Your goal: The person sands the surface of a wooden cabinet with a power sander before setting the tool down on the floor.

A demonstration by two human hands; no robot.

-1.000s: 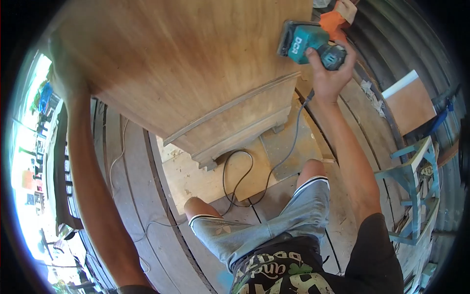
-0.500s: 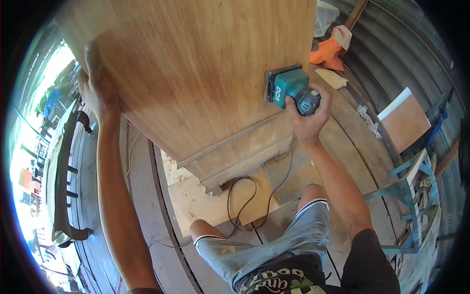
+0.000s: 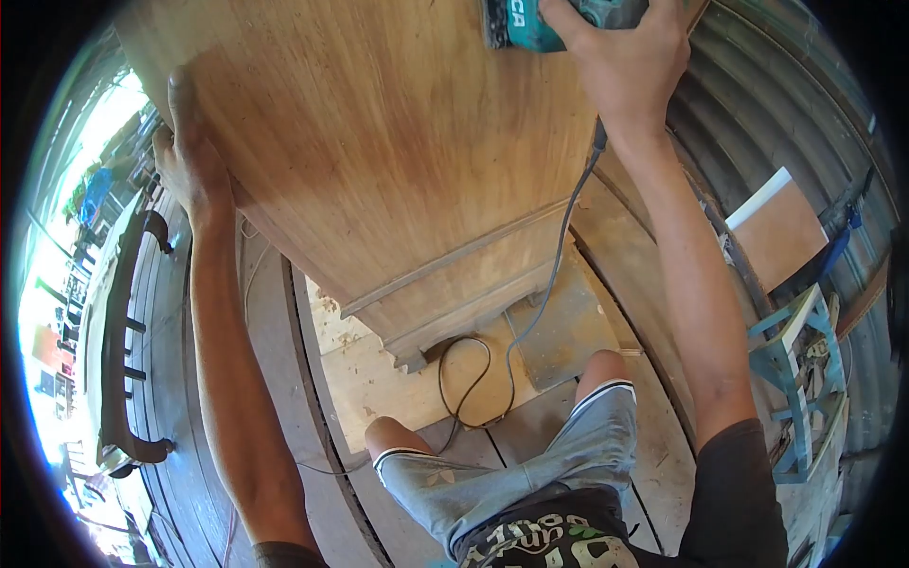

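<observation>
A wooden cabinet (image 3: 379, 142) with a broad, grained side panel and a moulded base stands in front of me. My left hand (image 3: 194, 156) is closed around the panel's left edge, with some fingers hidden behind it. At the top of the view, my right hand (image 3: 634, 66) grips a teal and black electric sander (image 3: 540, 28), its pad against the upper right of the panel. The frame cuts off the sander's top. A dark power cord (image 3: 568, 218) hangs from it and loops on the floor by the cabinet's foot.
Plywood sheets (image 3: 346, 379) lie under the cabinet on the plank floor. To the right are a blue-grey frame (image 3: 795, 379), a brown board (image 3: 781, 232) and a corrugated wall (image 3: 757, 104). A dark curved piece of furniture (image 3: 118, 379) stands at the left.
My right hand has moved the sander up the panel from near its lower right, drawing the cord up. My left hand has stayed at the left edge.
</observation>
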